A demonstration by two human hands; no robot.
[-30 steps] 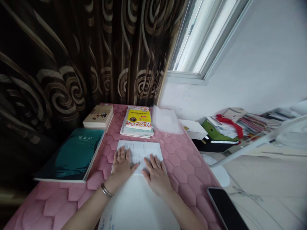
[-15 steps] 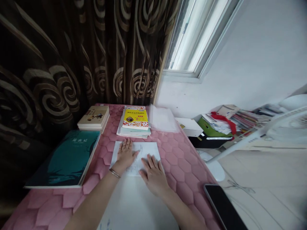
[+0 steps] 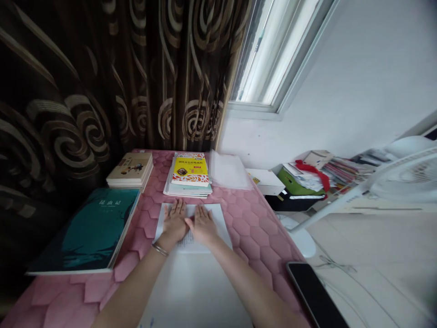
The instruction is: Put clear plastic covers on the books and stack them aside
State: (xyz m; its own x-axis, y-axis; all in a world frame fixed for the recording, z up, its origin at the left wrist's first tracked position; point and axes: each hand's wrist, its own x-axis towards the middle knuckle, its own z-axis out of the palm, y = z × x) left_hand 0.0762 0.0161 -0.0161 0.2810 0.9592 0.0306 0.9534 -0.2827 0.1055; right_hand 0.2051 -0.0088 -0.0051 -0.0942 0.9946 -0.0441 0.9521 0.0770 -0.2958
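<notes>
- Your left hand [image 3: 175,222] lies palm-down on the printed sheet [image 3: 219,225], fingers extended and nearly together, gripping nothing.
- Your right hand [image 3: 203,225] lies just beside it, equally flat, its thumb reaching the left hand; the spread palms probably press the page smooth.
- That sheet sits centrally on the pink quilted table cover [image 3: 252,248], with a plain white sheet [image 3: 201,291] at its near edge; whether they join, you cannot tell.
- The teal book [image 3: 92,228] lies left and the yellow-fronted book [image 3: 191,168] tops a far stack, presumably leaving your working space free.
- Beyond the right edge, a green-and-black container [image 3: 287,180] bears loose papers [image 3: 307,178] and a red strip [image 3: 316,173]; the white box [image 3: 268,181] hides any contents.
</notes>
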